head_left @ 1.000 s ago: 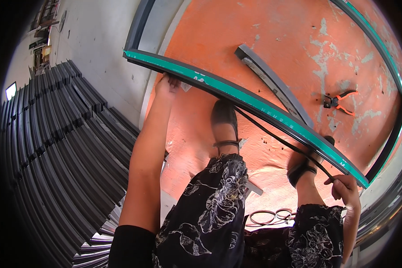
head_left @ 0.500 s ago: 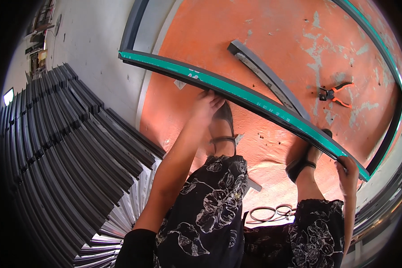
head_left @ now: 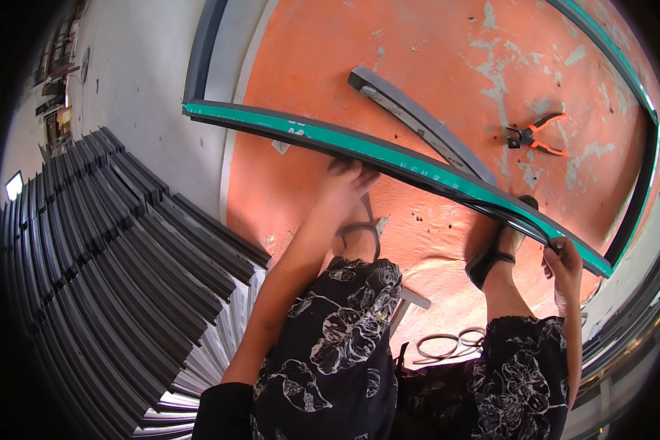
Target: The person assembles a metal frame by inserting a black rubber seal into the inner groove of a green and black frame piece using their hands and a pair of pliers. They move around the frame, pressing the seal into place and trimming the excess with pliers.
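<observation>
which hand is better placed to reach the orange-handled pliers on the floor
Right, probably. The right hand grips the near end of the long green-taped metal strip, on the same side as the orange-handled pliers. The left hand holds the strip's middle, farther away.

I see bare forearms, a black sleeve (head_left: pixel 224 411) at lower left, black floral-print trousers (head_left: pixel 337 359), and dark strap sandals (head_left: pixel 491 257).

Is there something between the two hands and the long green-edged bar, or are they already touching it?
Nothing visible stands between them. The left hand touches the long green-edged bar from below near its middle, and the right hand grips it close to its right end. The orange pliers lie apart on the floor.
</observation>
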Demonstrator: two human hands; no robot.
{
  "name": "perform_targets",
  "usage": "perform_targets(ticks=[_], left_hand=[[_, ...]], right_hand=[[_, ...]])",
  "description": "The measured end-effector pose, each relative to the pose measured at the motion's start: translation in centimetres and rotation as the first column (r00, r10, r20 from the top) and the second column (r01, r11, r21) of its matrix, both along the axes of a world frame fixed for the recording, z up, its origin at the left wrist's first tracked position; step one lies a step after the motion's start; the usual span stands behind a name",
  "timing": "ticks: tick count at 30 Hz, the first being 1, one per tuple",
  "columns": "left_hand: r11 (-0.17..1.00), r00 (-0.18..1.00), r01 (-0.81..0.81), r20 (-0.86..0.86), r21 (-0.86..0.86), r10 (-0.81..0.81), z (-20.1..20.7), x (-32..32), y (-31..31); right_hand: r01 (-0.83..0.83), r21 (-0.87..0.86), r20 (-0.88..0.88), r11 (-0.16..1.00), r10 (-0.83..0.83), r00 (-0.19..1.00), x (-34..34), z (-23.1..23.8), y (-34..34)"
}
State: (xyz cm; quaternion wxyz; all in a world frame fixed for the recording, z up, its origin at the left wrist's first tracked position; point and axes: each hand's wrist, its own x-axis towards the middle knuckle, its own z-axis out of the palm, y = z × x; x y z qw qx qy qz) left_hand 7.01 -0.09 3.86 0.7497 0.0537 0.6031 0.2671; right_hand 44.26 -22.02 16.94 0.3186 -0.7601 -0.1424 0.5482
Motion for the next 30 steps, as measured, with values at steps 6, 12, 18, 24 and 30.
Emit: perform_targets(ticks=[6, 12, 18, 24, 30], left_hand=[[0.999, 1.000, 0.017, 0.008, -0.033, -0.017, 0.7, 0.4, -0.3], [0.997, 0.997, 0.064, -0.041, -0.038, -0.066, 0.6, 2.5, -1.5], [0.981, 0.979, 0.144, 0.164, -0.134, -0.121, 0.3, 2.8, -2.0], [0.979, 0.973, 0.205, 0.109, -0.010, -0.202, -0.1, 2.9, -2.3], [0.997, 0.997, 0.075, 0.038, -0.027, -0.074, -0.1, 2.9, -2.1]], right_hand=[[0.105, -0.087, -0.269, 0.991, -0.125, 0.955, 0.4, 1.1, 0.4], [-0.701, 0.048, 0.651, 0.712, 0.510, 0.562, -0.1, 1.2, 1.2], [-0.657, -0.165, 0.868, 0.735, 0.425, 0.258, -1.0, -1.7, -1.0], [-0.198, -0.182, -0.045, 0.963, 0.193, 0.980, -0.7, -1.0, -0.2], [-0.132, -0.193, -0.347, 0.972, 0.058, 0.936, 0.6, 0.9, 0.4]])
